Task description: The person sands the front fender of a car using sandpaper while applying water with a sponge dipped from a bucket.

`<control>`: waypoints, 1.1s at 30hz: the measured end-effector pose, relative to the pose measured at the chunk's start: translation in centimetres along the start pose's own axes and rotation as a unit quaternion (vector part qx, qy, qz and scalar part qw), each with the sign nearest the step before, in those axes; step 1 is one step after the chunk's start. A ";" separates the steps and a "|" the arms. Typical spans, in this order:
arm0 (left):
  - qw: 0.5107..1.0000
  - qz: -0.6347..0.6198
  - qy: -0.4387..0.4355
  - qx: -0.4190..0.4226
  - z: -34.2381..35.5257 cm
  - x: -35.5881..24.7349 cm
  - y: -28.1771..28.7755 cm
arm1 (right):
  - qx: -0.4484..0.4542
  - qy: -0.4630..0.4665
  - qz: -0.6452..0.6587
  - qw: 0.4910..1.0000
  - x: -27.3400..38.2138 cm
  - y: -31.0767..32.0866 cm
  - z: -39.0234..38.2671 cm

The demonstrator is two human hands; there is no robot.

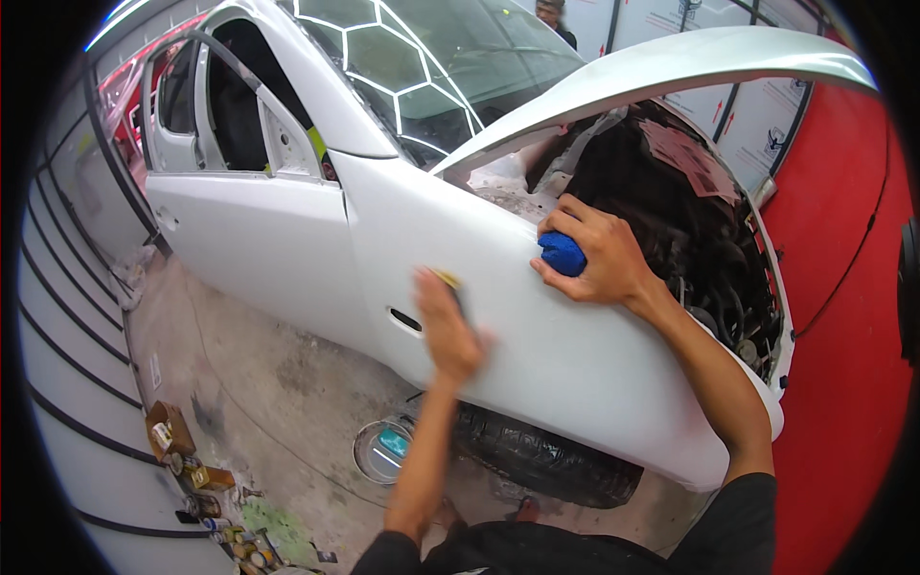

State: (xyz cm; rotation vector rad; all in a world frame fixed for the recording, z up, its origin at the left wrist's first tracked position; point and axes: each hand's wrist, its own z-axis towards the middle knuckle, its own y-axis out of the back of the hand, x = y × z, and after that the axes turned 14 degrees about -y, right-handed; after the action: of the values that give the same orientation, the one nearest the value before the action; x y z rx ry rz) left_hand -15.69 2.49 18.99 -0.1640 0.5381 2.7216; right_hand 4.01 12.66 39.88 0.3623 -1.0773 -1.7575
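Note:
A white car's front fender (pixel 508 326) lies in front of me, with a small dark slot (pixel 404 319) in it. My left hand (pixel 448 326), smeared by motion, presses a flat pad (pixel 447 280) against the fender just right of the slot. Only the pad's yellow edge and dark side show; my palm hides the rest. Higher up, near the fender's top edge, my right hand (pixel 599 254) is closed around a blue sponge-like lump (pixel 563 254). Its fingers bend over the lump, close to the panel surface.
The raised hood (pixel 709 62) arches over the dark engine bay (pixel 709 259). Below the fender are a tire (pixel 541 455) and a round bucket (pixel 369 452) holding a teal item. Several cans and boxes (pixel 211 477) line the left wall. A person (pixel 554 14) stands beyond the windshield.

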 end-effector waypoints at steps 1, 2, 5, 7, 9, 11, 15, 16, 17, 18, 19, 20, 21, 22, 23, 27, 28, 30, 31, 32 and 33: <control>0.998 0.043 0.033 -0.039 1.5 3.5 0.3 | 0.003 -0.001 0.001 1.000 0.0 0.0 -0.1; 0.994 0.015 0.089 -0.062 3.3 5.5 1.1 | -0.002 -0.005 0.000 1.000 0.1 0.1 -0.1; 0.990 0.001 0.122 -0.070 2.2 4.2 0.7 | -0.003 -0.006 -0.004 1.000 0.3 0.2 -0.1; 0.998 -0.010 0.052 -0.042 -0.1 -1.1 -0.7 | -0.001 0.002 0.009 1.000 0.2 0.3 0.0; 0.995 -0.074 0.069 -0.003 -1.7 -3.9 -1.2 | 0.002 -0.003 0.018 1.000 0.1 0.2 0.1; 0.998 -0.040 0.046 0.031 -1.3 -2.1 -0.9 | -0.003 -0.004 0.026 1.000 0.0 0.1 0.0; 0.993 -0.013 0.115 -0.034 1.5 3.1 0.8 | -0.005 0.002 0.014 1.000 0.0 0.0 -0.3; 0.989 -0.038 0.132 -0.050 1.4 2.9 0.8 | 0.001 -0.002 0.011 1.000 0.0 0.0 -0.3; 0.983 -0.058 0.150 -0.083 1.6 2.7 0.8 | -0.003 -0.007 0.000 1.000 0.0 0.1 -0.2; 0.991 -0.059 0.108 -0.043 0.9 1.1 0.3 | 0.001 0.000 0.005 1.000 0.0 0.1 -0.1; 0.997 -0.051 0.063 -0.014 -0.7 -1.7 -0.3 | 0.001 0.001 0.006 1.000 0.0 0.2 -0.1; 0.993 -0.094 0.055 0.033 -2.5 -4.3 -0.9 | 0.003 -0.010 -0.002 1.000 0.0 0.2 -0.1; 0.993 -0.096 0.069 0.029 -2.3 -3.9 -1.0 | -0.002 0.001 0.006 1.000 0.0 0.2 0.0; 0.995 -0.075 0.061 0.034 -2.0 -3.0 -1.1 | -0.005 0.007 0.016 1.000 0.0 0.2 0.0; 0.996 -0.055 0.050 0.043 -1.8 -2.1 -0.9 | -0.006 0.000 0.018 1.000 -0.1 0.2 -0.1; 0.993 -0.017 0.108 -0.049 1.9 3.3 0.6 | 0.000 -0.006 0.022 1.000 -0.1 0.1 -0.3; 0.990 -0.032 0.122 -0.064 2.0 3.0 0.6 | 0.004 -0.010 0.018 1.000 -0.1 0.1 -0.4; 0.993 -0.043 0.096 -0.056 1.5 0.8 0.1 | 0.005 -0.008 0.014 1.000 -0.1 0.1 -0.2; 0.997 -0.037 0.057 -0.027 -0.4 -2.6 -0.7 | 0.007 -0.008 0.017 1.000 -0.1 0.1 -0.2; 0.995 -0.078 0.050 0.022 -2.3 -5.8 -0.9 | 0.005 -0.018 0.013 1.000 -0.1 0.1 -0.1; 0.990 -0.102 0.032 0.093 -4.5 -7.6 -1.5 | 0.006 -0.008 0.021 1.000 -0.1 0.1 0.0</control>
State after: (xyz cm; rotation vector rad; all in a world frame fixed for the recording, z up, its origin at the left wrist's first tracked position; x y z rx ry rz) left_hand -7.92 -0.40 15.73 -0.2437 0.7451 2.4594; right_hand 4.12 12.69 39.95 0.3310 -1.0995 -1.7192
